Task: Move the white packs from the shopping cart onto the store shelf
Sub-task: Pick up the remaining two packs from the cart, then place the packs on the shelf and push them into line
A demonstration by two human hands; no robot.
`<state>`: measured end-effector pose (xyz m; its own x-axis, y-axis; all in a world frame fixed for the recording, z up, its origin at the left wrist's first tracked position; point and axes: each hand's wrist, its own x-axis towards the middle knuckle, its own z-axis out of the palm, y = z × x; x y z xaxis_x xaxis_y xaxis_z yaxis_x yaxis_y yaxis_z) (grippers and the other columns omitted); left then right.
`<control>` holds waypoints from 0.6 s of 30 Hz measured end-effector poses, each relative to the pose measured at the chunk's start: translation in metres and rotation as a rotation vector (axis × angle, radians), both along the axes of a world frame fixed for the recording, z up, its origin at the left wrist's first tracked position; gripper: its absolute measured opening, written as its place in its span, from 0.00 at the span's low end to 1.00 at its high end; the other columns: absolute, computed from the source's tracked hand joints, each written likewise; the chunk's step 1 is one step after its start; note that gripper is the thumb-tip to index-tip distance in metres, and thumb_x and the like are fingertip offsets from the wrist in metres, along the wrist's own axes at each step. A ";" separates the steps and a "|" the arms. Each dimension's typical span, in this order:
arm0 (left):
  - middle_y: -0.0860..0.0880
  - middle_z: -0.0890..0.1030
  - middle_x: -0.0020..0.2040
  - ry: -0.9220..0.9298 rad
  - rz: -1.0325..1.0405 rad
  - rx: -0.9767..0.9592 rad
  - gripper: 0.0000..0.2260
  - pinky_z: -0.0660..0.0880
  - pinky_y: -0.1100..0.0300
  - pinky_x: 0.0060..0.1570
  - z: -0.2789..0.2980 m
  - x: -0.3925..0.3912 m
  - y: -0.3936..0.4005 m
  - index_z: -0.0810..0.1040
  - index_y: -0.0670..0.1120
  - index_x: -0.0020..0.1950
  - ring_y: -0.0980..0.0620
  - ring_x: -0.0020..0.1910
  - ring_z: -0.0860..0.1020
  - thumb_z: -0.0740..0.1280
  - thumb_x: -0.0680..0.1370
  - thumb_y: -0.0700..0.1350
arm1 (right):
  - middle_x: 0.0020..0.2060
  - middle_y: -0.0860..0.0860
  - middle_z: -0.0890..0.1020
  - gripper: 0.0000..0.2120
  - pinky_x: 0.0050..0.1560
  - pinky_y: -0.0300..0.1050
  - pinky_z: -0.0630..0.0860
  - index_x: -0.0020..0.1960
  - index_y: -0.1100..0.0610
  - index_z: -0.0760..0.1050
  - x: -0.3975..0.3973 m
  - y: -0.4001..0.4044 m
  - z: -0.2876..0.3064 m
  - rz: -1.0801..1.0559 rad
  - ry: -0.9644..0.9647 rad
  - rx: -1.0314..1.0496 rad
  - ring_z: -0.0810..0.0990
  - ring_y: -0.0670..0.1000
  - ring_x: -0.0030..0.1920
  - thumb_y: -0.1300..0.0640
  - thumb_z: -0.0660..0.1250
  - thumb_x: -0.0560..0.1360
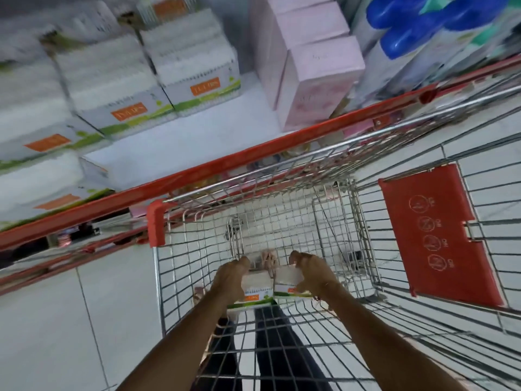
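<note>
Both forearms reach into cart (366,280); our left hand (229,279) and right hand (313,270) clamp two white packs (270,286) between them. Advice: lift level, pressing inward, toward shelf (183,148).

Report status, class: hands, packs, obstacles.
Left hand and right hand grip two white packs inside cart. Shelf gap open. Nothing blocking.

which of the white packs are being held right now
The two packs in the cart: the left hand grips one and the right hand the other. All other packs sit untouched on the shelf.
</note>
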<state>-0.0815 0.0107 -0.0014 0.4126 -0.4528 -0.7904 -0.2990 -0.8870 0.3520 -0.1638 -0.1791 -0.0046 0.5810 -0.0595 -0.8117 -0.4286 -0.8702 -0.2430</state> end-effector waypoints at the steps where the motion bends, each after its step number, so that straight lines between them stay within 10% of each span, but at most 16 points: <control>1: 0.44 0.79 0.57 -0.031 0.003 -0.012 0.26 0.73 0.58 0.52 0.010 0.004 0.002 0.72 0.44 0.63 0.46 0.57 0.77 0.75 0.66 0.39 | 0.59 0.55 0.79 0.30 0.61 0.47 0.77 0.66 0.55 0.68 0.003 0.001 0.011 -0.028 -0.029 -0.001 0.79 0.55 0.58 0.58 0.76 0.67; 18: 0.52 0.80 0.60 -0.539 0.273 -0.451 0.28 0.70 0.62 0.55 0.224 0.105 0.057 0.76 0.52 0.62 0.53 0.58 0.76 0.78 0.64 0.43 | 0.59 0.53 0.81 0.28 0.60 0.46 0.75 0.63 0.54 0.76 0.109 0.016 0.255 -0.008 -0.749 -0.143 0.79 0.55 0.59 0.54 0.78 0.65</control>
<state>0.0236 0.0677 0.2230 0.8338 -0.5109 -0.2093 -0.3227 -0.7585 0.5662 -0.0544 -0.1626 0.2501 0.9727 -0.1410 -0.1846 -0.2000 -0.9126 -0.3565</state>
